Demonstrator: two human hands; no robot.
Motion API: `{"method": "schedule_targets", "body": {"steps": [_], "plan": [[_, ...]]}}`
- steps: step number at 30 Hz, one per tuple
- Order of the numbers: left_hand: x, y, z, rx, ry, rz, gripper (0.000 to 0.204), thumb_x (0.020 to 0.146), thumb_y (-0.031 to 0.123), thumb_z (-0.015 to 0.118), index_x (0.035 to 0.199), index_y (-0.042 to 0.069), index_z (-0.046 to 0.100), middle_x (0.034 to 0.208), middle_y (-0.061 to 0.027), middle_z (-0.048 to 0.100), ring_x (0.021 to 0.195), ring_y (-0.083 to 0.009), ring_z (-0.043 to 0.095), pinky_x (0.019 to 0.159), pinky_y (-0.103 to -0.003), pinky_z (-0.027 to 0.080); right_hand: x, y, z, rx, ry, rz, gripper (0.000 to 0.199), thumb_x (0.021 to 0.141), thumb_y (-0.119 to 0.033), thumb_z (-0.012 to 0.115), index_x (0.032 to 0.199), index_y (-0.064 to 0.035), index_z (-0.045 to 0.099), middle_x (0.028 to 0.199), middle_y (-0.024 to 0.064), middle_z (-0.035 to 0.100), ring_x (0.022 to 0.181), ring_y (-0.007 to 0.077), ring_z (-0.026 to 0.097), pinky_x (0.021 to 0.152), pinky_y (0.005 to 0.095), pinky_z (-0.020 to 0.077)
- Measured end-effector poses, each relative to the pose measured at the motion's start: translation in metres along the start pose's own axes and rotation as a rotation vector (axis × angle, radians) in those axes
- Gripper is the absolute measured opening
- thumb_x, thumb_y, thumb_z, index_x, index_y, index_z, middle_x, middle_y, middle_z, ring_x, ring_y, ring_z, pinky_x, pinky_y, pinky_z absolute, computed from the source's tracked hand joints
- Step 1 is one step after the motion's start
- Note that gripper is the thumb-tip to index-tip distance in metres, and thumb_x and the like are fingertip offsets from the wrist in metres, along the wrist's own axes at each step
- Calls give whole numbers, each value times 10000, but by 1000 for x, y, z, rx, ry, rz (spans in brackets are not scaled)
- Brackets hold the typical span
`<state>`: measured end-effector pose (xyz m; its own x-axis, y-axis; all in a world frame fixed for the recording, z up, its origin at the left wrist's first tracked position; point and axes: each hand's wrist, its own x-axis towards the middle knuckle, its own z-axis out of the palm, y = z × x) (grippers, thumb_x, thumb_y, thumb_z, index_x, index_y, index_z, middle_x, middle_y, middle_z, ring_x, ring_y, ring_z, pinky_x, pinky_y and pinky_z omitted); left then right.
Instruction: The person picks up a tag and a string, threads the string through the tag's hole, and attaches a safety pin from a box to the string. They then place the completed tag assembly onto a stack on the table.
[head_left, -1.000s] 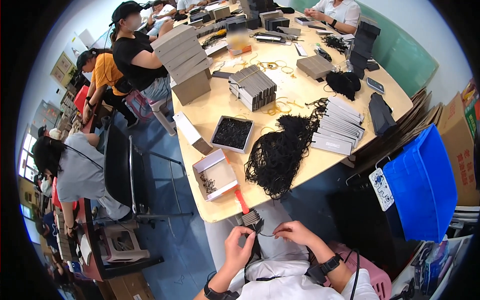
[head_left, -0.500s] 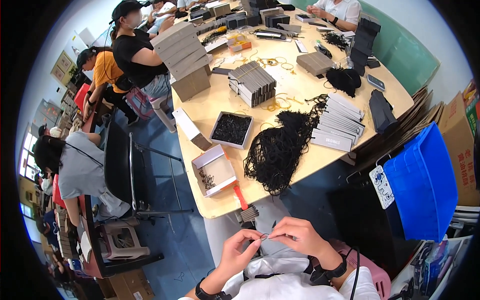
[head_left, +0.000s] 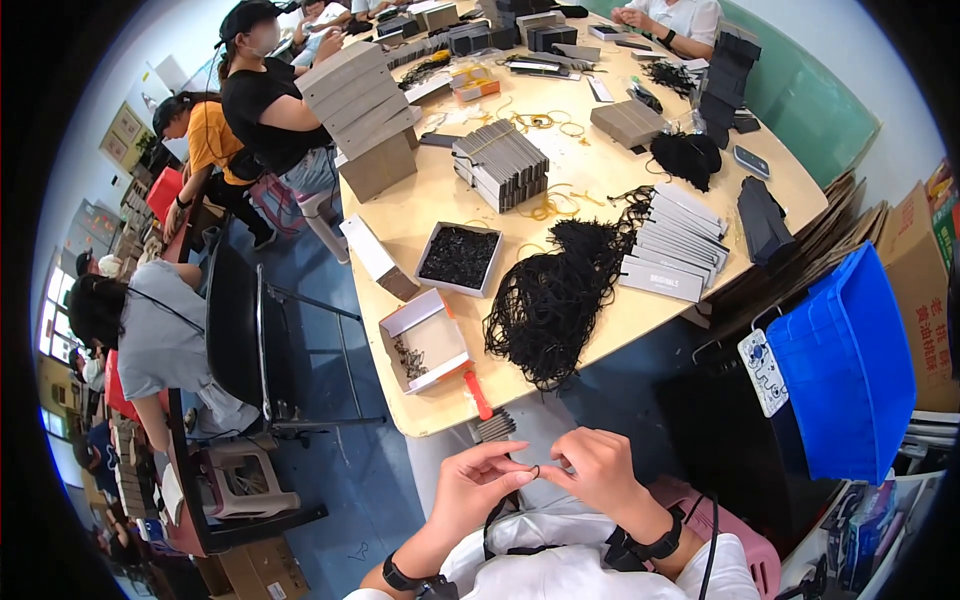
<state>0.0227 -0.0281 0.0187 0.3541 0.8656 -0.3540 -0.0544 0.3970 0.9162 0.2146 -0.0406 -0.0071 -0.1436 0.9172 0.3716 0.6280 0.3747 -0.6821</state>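
Note:
My left hand [head_left: 478,484] and my right hand [head_left: 592,470] meet close to my chest, below the table's near edge. Between their fingertips they pinch a thin black cord [head_left: 532,471] bent into a small loop. A big heap of black cords [head_left: 553,295] lies on the wooden table [head_left: 440,225] just ahead of my hands. Left of the heap stands an open white box [head_left: 426,338] with a few small dark pieces in it, and behind that an open box full of black pieces [head_left: 459,257]. A red-handled tool [head_left: 480,396] lies at the table's near edge.
Fanned grey cards [head_left: 673,240] lie right of the heap; stacks of grey boxes [head_left: 500,164] and brown cartons [head_left: 364,110] stand farther back. A blue bin [head_left: 849,357] is at my right. A black chair [head_left: 235,330] and several seated people line the left side.
My hands have drawn together and come nearer my chest, away from the table edge; the cord between them is now bent into a small loop.

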Motion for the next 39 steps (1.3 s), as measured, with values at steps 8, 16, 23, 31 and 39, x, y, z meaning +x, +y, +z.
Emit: {"method": "schedule_targets", "body": {"steps": [8, 16, 23, 31, 39], "plan": [[-4, 17, 0, -35, -1, 55, 322, 798, -34, 708, 1098, -47, 591, 901, -119, 687, 853, -149, 667, 787, -256, 541, -5, 11, 8, 395, -110, 29, 369, 678, -241, 797, 987, -111, 644, 929, 52, 616, 897, 224, 588, 716, 351, 472], [-5, 35, 9, -89, -93, 225, 322, 792, -40, 712, 1088, -56, 586, 908, -120, 677, 887, -170, 666, 799, -284, 543, -18, 9, 33, 364, -174, 9, 421, 718, -246, 782, 1078, -95, 626, 1138, 57, 585, 1023, 237, 547, 859, 381, 429], [-4, 47, 4, -118, -38, 340, 305, 783, -50, 714, 1061, -50, 589, 883, -117, 678, 860, -164, 667, 785, -285, 540, -25, 15, 41, 545, -237, 139, 417, 740, -240, 774, 1092, -83, 615, 1062, 61, 617, 936, 251, 578, 812, 376, 454], [22, 53, -7, 8, 470, 579, 244, 808, -39, 666, 1032, 5, 579, 876, -47, 658, 795, -71, 600, 727, -193, 458, -24, 33, 23, 250, -60, 126, 424, 735, -107, 733, 1122, -45, 571, 1030, 118, 616, 883, 304, 565, 778, 376, 452], [98, 60, 8, -31, 350, 491, 301, 844, 10, 669, 1129, -7, 573, 1024, -86, 649, 935, -137, 633, 835, -239, 499, 38, 76, -50, -314, 318, -3, 428, 685, -31, 689, 1103, -87, 618, 932, 76, 571, 900, 269, 529, 846, 383, 379]]}}
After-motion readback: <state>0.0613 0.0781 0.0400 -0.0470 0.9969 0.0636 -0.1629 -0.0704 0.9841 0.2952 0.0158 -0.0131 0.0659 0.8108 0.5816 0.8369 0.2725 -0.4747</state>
